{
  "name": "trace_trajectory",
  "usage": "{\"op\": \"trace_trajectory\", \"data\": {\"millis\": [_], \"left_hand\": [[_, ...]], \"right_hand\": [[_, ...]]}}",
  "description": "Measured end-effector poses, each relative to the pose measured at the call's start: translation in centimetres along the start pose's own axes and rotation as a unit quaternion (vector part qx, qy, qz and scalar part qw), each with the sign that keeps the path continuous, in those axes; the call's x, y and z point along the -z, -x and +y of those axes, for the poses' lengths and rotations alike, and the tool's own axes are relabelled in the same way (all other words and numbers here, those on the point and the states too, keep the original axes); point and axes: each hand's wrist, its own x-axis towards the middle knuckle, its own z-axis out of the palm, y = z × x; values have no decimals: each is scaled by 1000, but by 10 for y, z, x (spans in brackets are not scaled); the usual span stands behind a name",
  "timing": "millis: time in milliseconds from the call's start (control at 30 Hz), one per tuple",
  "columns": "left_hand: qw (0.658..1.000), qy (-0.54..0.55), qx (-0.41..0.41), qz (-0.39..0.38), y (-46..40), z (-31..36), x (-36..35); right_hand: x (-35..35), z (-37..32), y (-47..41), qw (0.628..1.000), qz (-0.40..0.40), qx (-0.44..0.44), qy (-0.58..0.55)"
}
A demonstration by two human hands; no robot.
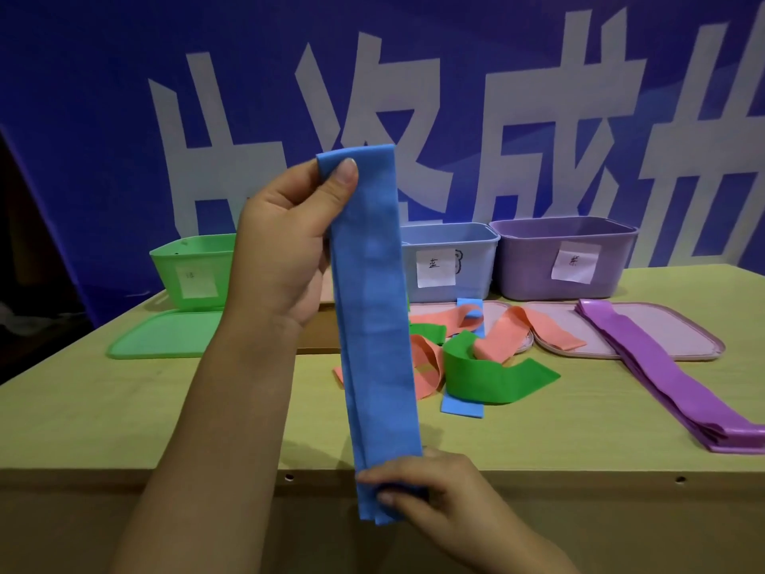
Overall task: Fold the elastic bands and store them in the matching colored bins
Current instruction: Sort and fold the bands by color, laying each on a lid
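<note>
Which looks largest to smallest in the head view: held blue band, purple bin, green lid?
1. Blue elastic band, though nearness to the camera inflates it.
2. Purple plastic bin and flat green lid: look alike, unranked.

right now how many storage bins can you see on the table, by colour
green bin: 1
blue bin: 1
purple bin: 1
total: 3
The left hand, gripping the blue band, hides the gap between green and blue.
</note>
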Motion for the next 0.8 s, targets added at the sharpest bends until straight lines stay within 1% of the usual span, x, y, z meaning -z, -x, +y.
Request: {"op": "trace_trajectory", "data": {"millis": [67,267,367,433,533,600,700,767,800], "left_hand": [[1000,-16,4,8,2,-1,1],[998,-42,-34,25,21,-4,-7],[995,-47,-75,39,27,-1,-8],[994,-46,-82,48,27,-2,-7],[994,-87,-63,30,30,-11,-2],[993,-107,-53,26,31,-15,5],[994,-84,-50,47,32,-14,18],[995,-66,-52,49,34,-13,23],[996,-62,-53,44,36,-14,24]], "right_hand": [[-9,6,3,1000,-1,-9,-8],[-26,31,12,998,60,-23,13],[-30,33,14,997,59,-38,-12],[-31,31,13,998,51,-44,-20],[-25,27,11,997,19,-71,-5],[-16,18,13,996,-31,-82,12],[10,-8,17,990,-116,-77,39],[33,-27,18,987,-125,-82,61],[44,-35,16,988,-105,-83,70]]}}
